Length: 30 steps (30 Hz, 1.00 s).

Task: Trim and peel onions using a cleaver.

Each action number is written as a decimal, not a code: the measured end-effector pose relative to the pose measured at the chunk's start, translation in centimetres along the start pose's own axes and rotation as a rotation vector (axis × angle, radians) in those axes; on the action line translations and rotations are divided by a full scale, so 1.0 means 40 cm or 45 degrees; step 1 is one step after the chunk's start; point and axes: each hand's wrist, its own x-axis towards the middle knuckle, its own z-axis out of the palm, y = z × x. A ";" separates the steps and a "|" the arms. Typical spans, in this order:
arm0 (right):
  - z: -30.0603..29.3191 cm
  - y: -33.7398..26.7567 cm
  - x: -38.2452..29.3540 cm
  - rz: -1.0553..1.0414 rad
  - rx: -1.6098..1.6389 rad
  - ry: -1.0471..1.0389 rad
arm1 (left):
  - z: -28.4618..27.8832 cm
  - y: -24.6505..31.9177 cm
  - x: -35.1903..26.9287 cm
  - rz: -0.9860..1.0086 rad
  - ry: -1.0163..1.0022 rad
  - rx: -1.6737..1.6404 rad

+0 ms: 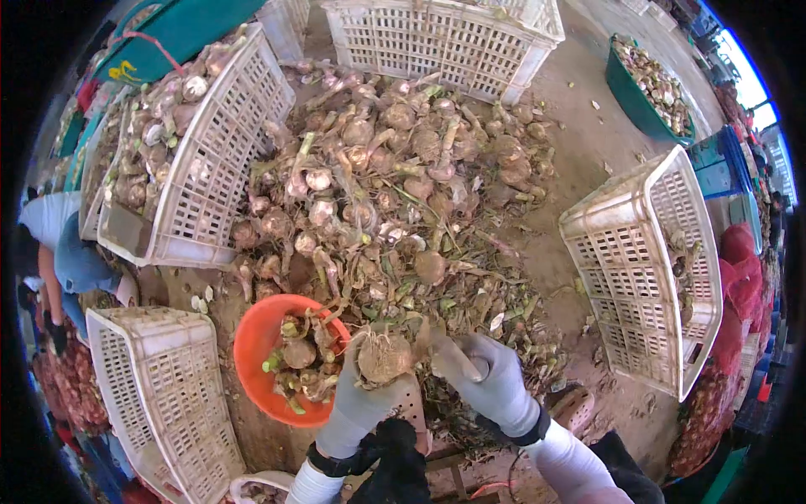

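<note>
My left hand (367, 398), in a grey glove, holds a large garlic bulb (385, 358) with its roots facing up. To its right my right hand (488, 372), gloved too, is closed around something partly hidden; a bit of it that looks like metal shows at the fingers. An orange plastic bowl (252, 384) with several trimmed garlic bulbs (300, 353) stands just left of my left hand. Beyond both hands spreads a big heap of garlic bulbs with stalks (403, 145). Loose leaf and stalk trimmings (453, 302) cover its near side.
White slatted plastic crates stand at the left (208, 170), lower left (182, 378), top (434, 44) and right (623, 271). A green tub of garlic (636, 94) is at the upper right. Red mesh sacks (711, 384) lie far right. Another person (82, 252) is at the left edge.
</note>
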 end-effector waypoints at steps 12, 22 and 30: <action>0.026 0.008 -0.010 -0.449 -0.648 -0.293 | -0.065 -0.033 -0.050 0.302 -0.104 0.276; 0.039 0.143 0.057 0.164 -0.720 -0.711 | -0.053 -0.016 -0.075 0.241 -0.305 0.251; 0.083 0.133 -0.014 0.281 0.843 -0.543 | -0.008 0.017 0.016 0.576 -0.250 0.668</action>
